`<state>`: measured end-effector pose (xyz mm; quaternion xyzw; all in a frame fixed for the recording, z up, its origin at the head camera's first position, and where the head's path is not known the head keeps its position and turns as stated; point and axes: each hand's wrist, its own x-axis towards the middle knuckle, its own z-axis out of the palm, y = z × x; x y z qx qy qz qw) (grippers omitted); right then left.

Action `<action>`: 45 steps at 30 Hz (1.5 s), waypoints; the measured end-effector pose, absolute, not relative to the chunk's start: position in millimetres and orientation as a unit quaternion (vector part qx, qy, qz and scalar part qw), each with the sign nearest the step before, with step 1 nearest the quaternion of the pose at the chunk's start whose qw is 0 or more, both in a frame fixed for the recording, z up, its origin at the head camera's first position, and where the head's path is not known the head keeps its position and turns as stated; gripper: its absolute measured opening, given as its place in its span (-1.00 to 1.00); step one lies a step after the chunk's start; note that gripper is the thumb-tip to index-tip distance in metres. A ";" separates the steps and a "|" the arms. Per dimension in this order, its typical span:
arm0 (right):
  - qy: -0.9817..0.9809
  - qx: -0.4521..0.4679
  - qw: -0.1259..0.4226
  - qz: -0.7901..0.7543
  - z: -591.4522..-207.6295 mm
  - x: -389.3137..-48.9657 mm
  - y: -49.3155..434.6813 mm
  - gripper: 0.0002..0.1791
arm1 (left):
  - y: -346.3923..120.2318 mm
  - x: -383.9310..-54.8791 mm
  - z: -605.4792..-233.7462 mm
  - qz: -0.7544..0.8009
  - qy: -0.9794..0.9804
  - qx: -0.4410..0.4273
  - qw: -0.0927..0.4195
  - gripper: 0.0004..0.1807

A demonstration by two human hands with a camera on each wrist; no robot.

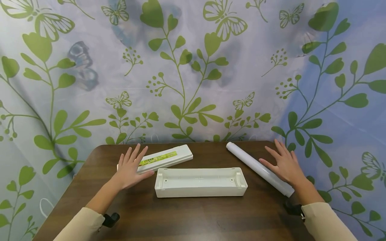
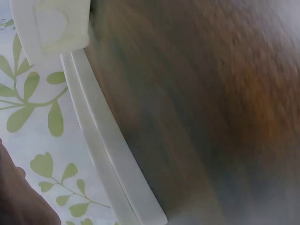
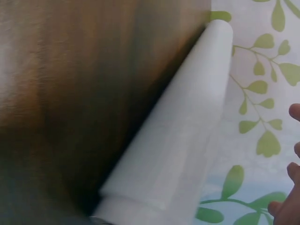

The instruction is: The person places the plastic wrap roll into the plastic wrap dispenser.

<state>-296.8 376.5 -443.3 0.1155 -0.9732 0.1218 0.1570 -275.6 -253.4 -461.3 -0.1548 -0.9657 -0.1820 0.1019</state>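
Note:
My left hand (image 1: 128, 174) is spread, palm down, and overlaps the near left end of a long white lid (image 1: 178, 154) with a yellow-green label. That lid lies slanted at the back left. Right of the hand, in front of the lid, a long white plastic box (image 1: 200, 192) stands with its open top up and its inside bare. My right hand (image 1: 286, 165), fingers spread, is beside a roll of cling film (image 1: 256, 165). This roll slants along the right side of the table; in the right wrist view the cling film roll (image 3: 173, 126) shows apart from the fingers.
Everything lies on a brown wooden table (image 1: 193, 221) with rounded back corners. Close behind it hangs a curtain (image 1: 193, 83) printed with green leaves and butterflies. Black straps (image 1: 111, 220) sit at the wrists, by the beige sleeves.

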 end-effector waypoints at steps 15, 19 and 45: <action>-0.964 0.137 0.168 0.151 -466.5 -285.9 383.7 -0.18 | -235.3 -266.1 -474.6 -0.275 -0.932 -0.209 0.105 0.10; -0.966 0.130 0.140 0.175 -469.5 -283.6 385.2 -0.17 | -230.7 -263.6 -475.8 -0.300 -0.924 -0.212 0.102 0.11; -0.952 0.156 0.084 0.250 -478.6 -275.5 391.1 -0.23 | -220.0 -256.5 -495.8 -0.505 -0.818 -0.274 -0.030 0.17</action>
